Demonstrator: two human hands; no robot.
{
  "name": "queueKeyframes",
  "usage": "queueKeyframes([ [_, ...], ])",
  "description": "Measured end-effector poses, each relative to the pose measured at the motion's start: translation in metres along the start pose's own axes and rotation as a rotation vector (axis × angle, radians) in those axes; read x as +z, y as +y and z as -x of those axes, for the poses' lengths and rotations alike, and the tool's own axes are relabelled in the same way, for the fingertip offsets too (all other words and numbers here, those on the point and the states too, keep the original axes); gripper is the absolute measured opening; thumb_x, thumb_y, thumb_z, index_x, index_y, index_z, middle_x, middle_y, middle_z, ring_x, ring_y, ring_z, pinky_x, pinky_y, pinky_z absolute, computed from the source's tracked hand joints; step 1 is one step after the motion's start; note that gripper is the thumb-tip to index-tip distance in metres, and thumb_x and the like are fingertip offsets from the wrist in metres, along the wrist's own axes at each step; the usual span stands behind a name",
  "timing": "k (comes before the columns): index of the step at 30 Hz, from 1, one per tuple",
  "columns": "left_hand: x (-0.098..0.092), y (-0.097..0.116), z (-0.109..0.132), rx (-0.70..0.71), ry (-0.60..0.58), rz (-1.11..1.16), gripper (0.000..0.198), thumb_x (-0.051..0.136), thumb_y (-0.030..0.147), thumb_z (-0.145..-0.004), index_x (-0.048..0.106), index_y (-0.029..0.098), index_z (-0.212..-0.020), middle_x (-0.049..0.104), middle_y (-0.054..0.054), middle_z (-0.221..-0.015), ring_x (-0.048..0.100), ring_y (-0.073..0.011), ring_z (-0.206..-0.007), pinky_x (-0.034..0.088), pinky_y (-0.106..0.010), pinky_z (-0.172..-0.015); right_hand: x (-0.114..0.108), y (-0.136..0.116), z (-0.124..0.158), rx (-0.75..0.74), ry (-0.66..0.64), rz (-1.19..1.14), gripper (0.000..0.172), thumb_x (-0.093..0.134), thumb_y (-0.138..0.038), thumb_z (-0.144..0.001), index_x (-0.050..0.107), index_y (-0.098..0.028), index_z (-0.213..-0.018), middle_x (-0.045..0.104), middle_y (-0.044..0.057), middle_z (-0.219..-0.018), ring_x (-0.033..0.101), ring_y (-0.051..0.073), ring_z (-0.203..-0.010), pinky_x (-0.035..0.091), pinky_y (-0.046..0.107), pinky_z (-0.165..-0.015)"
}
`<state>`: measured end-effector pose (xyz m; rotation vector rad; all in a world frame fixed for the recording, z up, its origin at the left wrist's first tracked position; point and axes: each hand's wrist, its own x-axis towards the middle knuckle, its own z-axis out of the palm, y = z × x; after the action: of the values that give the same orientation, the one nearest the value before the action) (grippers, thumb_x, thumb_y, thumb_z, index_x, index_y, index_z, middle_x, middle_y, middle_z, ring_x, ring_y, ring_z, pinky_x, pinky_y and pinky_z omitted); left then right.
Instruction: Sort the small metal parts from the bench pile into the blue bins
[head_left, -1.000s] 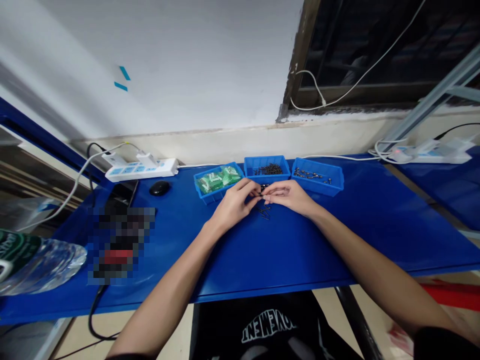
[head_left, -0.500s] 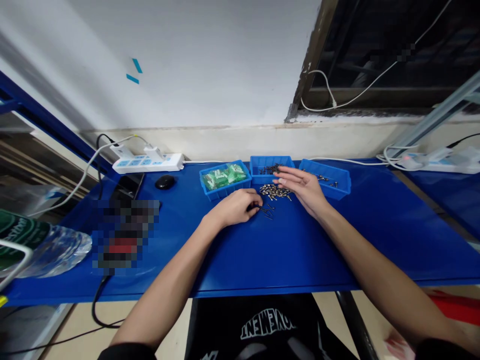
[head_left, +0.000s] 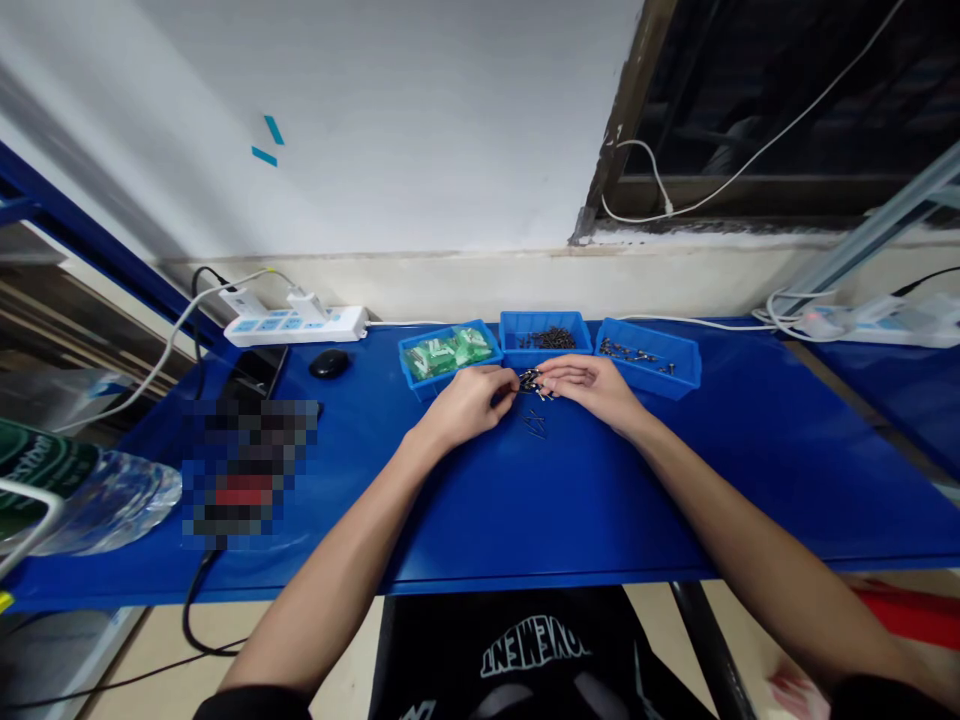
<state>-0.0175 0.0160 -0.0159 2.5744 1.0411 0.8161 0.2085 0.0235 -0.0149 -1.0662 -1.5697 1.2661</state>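
Your left hand (head_left: 469,405) curled, fingertips pinched on screws (head_left: 531,381). Right hand (head_left: 592,385) flat, fingers together, tips on same pile; whether it held one, could not tell. Bins (head_left: 546,356) just beyond fingertips, probably for short reach.

Assembly workshop: blue workbench (head_left: 570,510), parts bins (head_left: 545,336), power strips (head_left: 296,325).

Bright, even overhead light is falling on the table (head_left: 570,500), casting soft shadows; wide-angle distortion is bending the edges, and the tiny screws (head_left: 531,381) at the grip are blurring together.
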Motion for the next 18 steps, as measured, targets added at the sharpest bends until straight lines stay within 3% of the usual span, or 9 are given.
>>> queueKeyframes([
  [4,-0.0015,0.0029,0.0002,0.016,0.085,0.007,0.012,0.052,0.017,-0.090,0.065,0.018,-0.092,0.069,-0.004,-0.083,0.064,-0.0159,-0.074,0.051,-0.028,-0.072,0.0033,0.0018,0.0011,0.012,-0.113,0.016,0.032,0.086,-0.035,-0.066,0.080,-0.020,-0.093,0.081,0.007,-0.087,0.077,0.022,-0.083,0.062,0.038,-0.084],
  [9,-0.0011,0.0060,0.0006,0.036,0.132,0.021,0.011,0.053,0.018,-0.091,0.064,0.018,-0.092,0.069,-0.004,-0.086,0.064,-0.0151,-0.076,0.053,-0.028,-0.073,0.0060,0.0023,0.0022,0.037,-0.150,-0.046,0.029,0.087,-0.032,-0.065,0.081,-0.021,-0.091,0.081,0.006,-0.086,0.079,0.022,-0.083,0.063,0.039,-0.086],
  [18,-0.0057,0.0063,0.0009,0.024,0.009,0.044,0.011,0.053,0.018,-0.090,0.064,0.018,-0.091,0.069,-0.004,-0.084,0.063,-0.0157,-0.072,0.051,-0.028,-0.071,0.0009,-0.0005,0.0007,0.050,-0.073,-0.060,0.025,0.088,-0.035,-0.064,0.082,-0.021,-0.083,0.080,0.006,-0.079,0.076,0.021,-0.073,0.063,0.039,-0.080],
])
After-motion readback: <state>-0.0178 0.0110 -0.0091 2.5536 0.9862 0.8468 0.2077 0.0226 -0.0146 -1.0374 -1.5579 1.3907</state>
